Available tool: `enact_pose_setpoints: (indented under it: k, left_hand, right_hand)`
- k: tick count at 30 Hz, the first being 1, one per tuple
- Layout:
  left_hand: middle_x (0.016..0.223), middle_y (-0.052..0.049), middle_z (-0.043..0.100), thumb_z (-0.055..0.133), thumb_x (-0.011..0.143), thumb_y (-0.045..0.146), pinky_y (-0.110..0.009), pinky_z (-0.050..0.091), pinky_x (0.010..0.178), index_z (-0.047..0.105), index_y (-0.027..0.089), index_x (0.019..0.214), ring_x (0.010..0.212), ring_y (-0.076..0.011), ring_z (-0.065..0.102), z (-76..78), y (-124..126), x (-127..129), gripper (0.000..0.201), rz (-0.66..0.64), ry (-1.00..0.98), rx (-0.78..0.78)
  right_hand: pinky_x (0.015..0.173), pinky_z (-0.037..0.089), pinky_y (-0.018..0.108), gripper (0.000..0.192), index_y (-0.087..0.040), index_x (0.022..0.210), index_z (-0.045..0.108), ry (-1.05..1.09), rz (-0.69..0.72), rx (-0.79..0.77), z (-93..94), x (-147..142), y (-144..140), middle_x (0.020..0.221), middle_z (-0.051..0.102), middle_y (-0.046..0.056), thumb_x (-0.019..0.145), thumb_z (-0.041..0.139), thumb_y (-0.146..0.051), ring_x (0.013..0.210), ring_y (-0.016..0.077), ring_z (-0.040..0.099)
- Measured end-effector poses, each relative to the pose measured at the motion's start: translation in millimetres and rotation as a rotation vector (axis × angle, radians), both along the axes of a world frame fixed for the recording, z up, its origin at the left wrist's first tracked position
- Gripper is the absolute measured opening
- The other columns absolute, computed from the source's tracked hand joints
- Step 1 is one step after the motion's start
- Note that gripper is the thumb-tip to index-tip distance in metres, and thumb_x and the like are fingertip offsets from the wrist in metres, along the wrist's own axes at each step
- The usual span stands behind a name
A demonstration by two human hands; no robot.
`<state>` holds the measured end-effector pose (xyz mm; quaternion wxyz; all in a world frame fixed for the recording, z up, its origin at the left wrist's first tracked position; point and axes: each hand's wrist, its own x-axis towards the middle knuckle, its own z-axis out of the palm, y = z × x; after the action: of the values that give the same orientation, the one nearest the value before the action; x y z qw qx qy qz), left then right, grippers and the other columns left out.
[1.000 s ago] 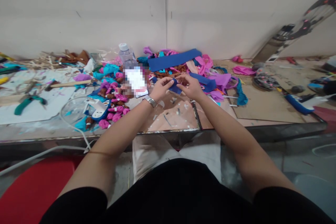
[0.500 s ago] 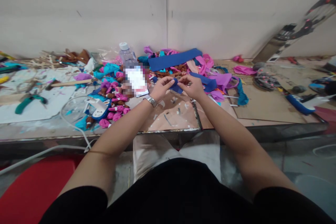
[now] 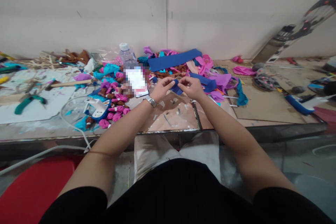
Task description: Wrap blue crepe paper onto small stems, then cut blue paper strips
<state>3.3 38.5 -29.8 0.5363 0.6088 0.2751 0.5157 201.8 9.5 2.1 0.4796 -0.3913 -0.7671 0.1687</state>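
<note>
**Two hands pinch a small blue fabric piece over the worktable**

The person sits at the near edge of the long cluttered worktable (image 3: pixel 170 119) and holds both hands up just above its middle. The left hand (image 3: pixel 161 90), with a silver wristwatch (image 3: pixel 151 101) on the wrist, has its fingers curled and closed on the left end of a small dark blue fabric piece (image 3: pixel 177 86). The right hand (image 3: pixel 192 87) is also closed – its fingertips pinch the right end of the same piece. So the blue piece is between the two hands, lifted a little over the table surface, not lying on it.

Behind the hands, toward the far edge, lies a heap of pink, purple and turquoise fabric scraps (image 3: pixel 210 77), and on top of it a long dark blue fabric strip (image 3: pixel 174 59). A clear plastic bottle with a white cap (image 3: pixel 126 54) stands to the left of this heap. Near the left hand there is a pile of small pink and brown fabric buds (image 3: pixel 115 101) – beside it a white cable (image 3: pixel 73 122) runs to the near edge. Green-handled pliers (image 3: pixel 27 101) lie far to the left side.
</note>
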Motion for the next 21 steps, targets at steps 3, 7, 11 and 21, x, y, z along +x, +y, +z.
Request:
enact_pose_setpoints:
  k: [3, 7, 11, 21]
  left_hand:
    - [0.098, -0.004, 0.073, 0.082, 0.079, 0.066, -0.032, 0.051, 0.088, 0.074, 0.021, 0.102, 0.089, -0.0172, 0.065, 3.4, -2.0, -2.4, 0.051, 0.015, 0.065, 0.063]
    - [0.101, -0.006, 0.074, 0.083, 0.078, 0.065, -0.032, 0.05, 0.087, 0.073, 0.019, 0.104, 0.092, -0.019, 0.066, 9.6, -6.6, -4.9, 0.054, 0.046, 0.174, 0.132]
    - [0.098, -0.005, 0.073, 0.085, 0.075, 0.065, -0.031, 0.05, 0.084, 0.072, 0.019, 0.1, 0.089, -0.0182, 0.065, 10.4, -7.4, -4.7, 0.055, 0.066, 0.182, 0.113]
    - [0.094, -0.003, 0.072, 0.087, 0.073, 0.064, -0.029, 0.051, 0.081, 0.071, 0.021, 0.098, 0.086, -0.0165, 0.064, 2.8, 0.0, -1.7, 0.052, 0.082, 0.036, 0.016]
  right_hand:
    - [0.07, 0.05, 0.032, 0.021, -0.02, 0.084, 0.07, -0.009, -0.004, -0.003, 0.0, -0.5, -0.4, 0.078, 0.073, 0.002, 0.089, 0.067, -0.041, 0.07, 0.0172, 0.061]
    - [0.068, 0.048, 0.031, 0.02, -0.02, 0.082, 0.069, -0.012, 0.003, 0.008, 0.8, -1.4, -1.1, 0.076, 0.071, 0.001, 0.088, 0.066, -0.038, 0.069, 0.0163, 0.06]
    - [0.068, 0.049, 0.031, 0.019, -0.02, 0.086, 0.068, -0.027, 0.044, 0.009, 0.4, -1.1, -1.1, 0.078, 0.071, 0.002, 0.088, 0.067, -0.039, 0.07, 0.0166, 0.061]
    - [0.07, 0.052, 0.032, 0.037, -0.021, 0.101, 0.068, -0.055, 0.048, 0.003, -0.7, -0.4, -0.7, 0.091, 0.073, 0.004, 0.078, 0.081, -0.047, 0.076, 0.0185, 0.063]
